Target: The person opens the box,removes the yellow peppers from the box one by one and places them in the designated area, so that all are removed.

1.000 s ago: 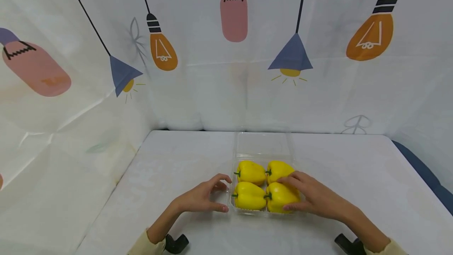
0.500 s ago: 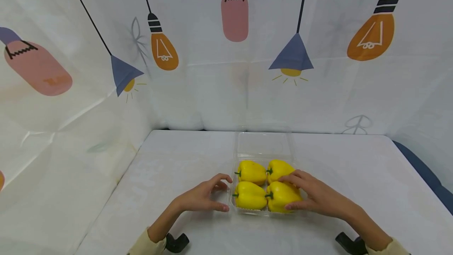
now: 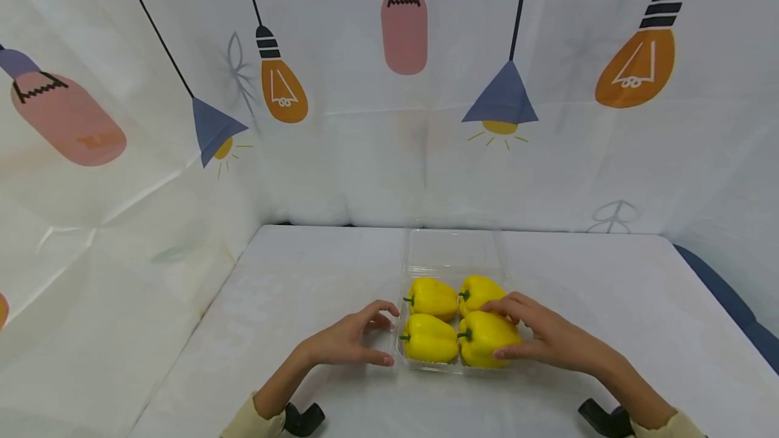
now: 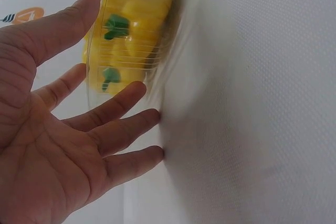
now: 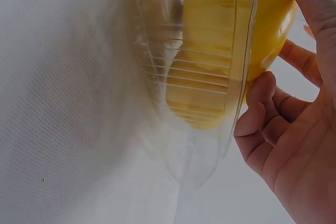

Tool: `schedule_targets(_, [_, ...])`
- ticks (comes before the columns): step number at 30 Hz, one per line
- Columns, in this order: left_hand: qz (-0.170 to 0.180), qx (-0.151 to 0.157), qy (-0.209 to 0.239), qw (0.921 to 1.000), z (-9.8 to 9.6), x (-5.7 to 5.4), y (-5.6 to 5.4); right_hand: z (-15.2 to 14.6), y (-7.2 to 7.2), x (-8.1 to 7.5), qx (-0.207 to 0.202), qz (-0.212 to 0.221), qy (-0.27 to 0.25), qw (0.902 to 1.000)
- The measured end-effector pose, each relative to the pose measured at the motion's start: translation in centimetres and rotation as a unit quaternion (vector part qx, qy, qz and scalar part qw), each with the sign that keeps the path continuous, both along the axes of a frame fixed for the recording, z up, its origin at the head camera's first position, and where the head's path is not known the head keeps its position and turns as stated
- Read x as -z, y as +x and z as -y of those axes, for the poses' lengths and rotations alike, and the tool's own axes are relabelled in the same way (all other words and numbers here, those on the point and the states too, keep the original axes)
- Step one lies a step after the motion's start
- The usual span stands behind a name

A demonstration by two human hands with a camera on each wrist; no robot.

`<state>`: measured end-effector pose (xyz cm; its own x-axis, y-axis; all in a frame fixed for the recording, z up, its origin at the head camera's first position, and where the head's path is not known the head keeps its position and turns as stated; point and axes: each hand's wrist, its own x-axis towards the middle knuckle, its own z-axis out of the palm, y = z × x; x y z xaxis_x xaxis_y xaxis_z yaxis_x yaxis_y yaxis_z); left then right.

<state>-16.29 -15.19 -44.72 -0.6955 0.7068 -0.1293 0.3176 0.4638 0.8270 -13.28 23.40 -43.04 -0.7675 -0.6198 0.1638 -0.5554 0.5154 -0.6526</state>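
Several yellow bell peppers with green stems sit in two rows in a clear plastic clamshell box [image 3: 447, 369], its lid folded back. My right hand [image 3: 550, 336] holds the front right bell pepper [image 3: 483, 340], thumb on its near side and fingers over its far side. In the right wrist view that bell pepper [image 5: 270, 24] stands partly above the box rim, with two fingers curled beside the rim. My left hand [image 3: 347, 338] is at the box's left side, fingers loosely bent and holding nothing. The left wrist view shows its fingers [image 4: 126, 129] spread beside the box wall [image 4: 134, 51].
A white table [image 3: 316, 262] lies under the box. The open clear lid [image 3: 453, 249] extends toward the back edge. A white curtain [image 3: 359, 154] printed with lamps hangs behind and at the left. Something dark blue [image 3: 718, 289] shows beyond the right edge.
My right hand and the front right bell pepper have shifted very slightly to the right. The left hand stays beside the box. The head view has tilted a little.
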Motion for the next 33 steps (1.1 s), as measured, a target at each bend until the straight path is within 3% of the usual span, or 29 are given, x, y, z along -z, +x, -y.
schedule_targets(25, [0.001, 0.0, 0.002, 1.0, 0.1, 0.0, 0.0, -1.1, -0.4, -0.2, -0.003, 0.012, -0.036, 0.9993])
schedule_targets(33, [-0.005, 0.002, -0.004, 1.0, 0.1, -0.1, 0.0, -1.3, -0.2, -1.0, 0.014, -0.024, -0.033, 0.9991])
